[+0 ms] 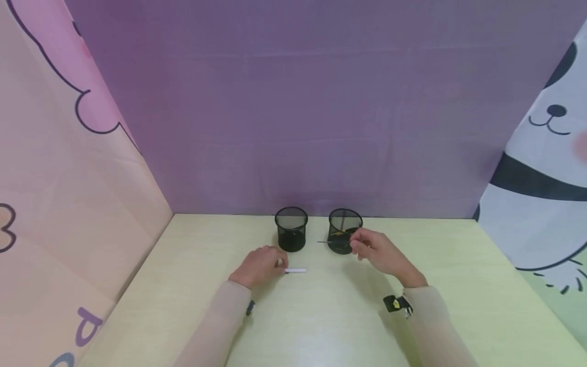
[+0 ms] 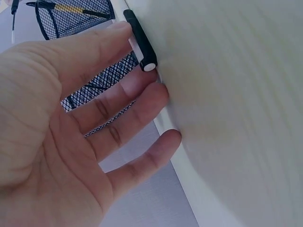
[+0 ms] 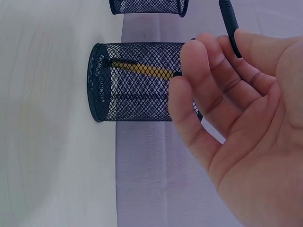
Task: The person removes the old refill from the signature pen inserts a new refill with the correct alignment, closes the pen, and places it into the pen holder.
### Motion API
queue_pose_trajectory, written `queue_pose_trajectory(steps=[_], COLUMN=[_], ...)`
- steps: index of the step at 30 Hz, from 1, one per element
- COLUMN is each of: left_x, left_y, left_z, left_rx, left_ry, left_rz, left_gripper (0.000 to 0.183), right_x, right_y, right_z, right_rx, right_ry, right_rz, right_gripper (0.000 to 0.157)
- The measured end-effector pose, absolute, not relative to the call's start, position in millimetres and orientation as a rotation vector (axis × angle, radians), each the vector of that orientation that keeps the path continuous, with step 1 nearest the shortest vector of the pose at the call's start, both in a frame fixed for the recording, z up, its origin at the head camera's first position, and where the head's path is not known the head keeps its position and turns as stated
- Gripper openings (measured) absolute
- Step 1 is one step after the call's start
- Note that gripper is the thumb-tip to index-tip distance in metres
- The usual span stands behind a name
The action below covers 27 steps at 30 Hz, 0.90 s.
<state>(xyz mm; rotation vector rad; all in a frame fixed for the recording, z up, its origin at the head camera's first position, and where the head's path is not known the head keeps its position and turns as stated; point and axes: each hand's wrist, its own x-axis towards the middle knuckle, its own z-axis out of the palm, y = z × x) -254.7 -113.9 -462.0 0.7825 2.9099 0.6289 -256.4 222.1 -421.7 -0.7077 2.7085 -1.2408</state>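
My left hand (image 1: 261, 266) is low over the table, just in front of the left mesh pen holder (image 1: 291, 239). Its thumb and fingertips pinch the black-capped end of a white marker (image 1: 297, 270), which lies close along the tabletop. In the left wrist view the marker's black cap (image 2: 141, 40) shows between thumb and fingers. Raised in front of the right mesh pen holder (image 1: 345, 224), my right hand (image 1: 378, 251) pinches a thin black pen (image 3: 229, 21), its free end pointing left. A yellow-and-black pen (image 3: 149, 70) leans inside that right holder.
Both black wire holders stand side by side near the back of the pale table (image 1: 312, 326). A purple cloth (image 1: 293, 112) hangs right behind them. Printed panels close off both sides, with a panda (image 1: 536, 224) on the right one.
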Motion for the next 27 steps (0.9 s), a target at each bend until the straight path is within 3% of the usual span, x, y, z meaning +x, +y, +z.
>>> queue_pose_trajectory(steps=[10,27], left_x=[-254.2,-252.6], left_y=[-110.9,-103.8], left_z=[-456.4,-446.0], left_rx=[0.784,0.918], left_ry=[2.939,2.97], left_rz=[0.686,1.17], left_gripper=[0.008,0.015], right_x=[-256.8,-254.5], right_y=[222.3,216.1], right_z=[-423.4,-423.3], right_rx=[-0.686,-0.758], right_ry=[2.714,2.696], right_rz=[-1.222,-1.245], right_gripper=[0.018,0.015])
